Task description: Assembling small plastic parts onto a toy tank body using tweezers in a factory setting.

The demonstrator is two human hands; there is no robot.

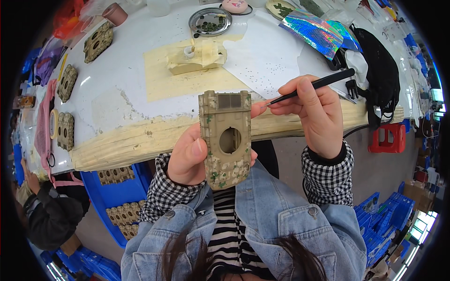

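Note:
My left hand (pixel 185 157) is closed around a tan camouflage model tank hull (pixel 228 165), held upright above the table's near edge. The hull has a round hole in its middle, a dark grid panel at its far end, and small green and cream patches. In my right hand (pixel 321 119), thumb and fingers pinch a pair of black tweezers (pixel 311 86). Their tips point left, just beside the hull's upper right edge and close to a left fingertip. Whether the tips grip anything is too small to tell.
Beyond the hull stand a tape-covered block (pixel 194 65) with a small white cup (pixel 189 52) and a round metal dish (pixel 196 23) of dark green bits. White paper (pixel 262 51) carries tiny flecks. More hulls (pixel 65 131) lie left. A blue tray (pixel 101 199) holds several; a person (pixel 54 218) sits nearby.

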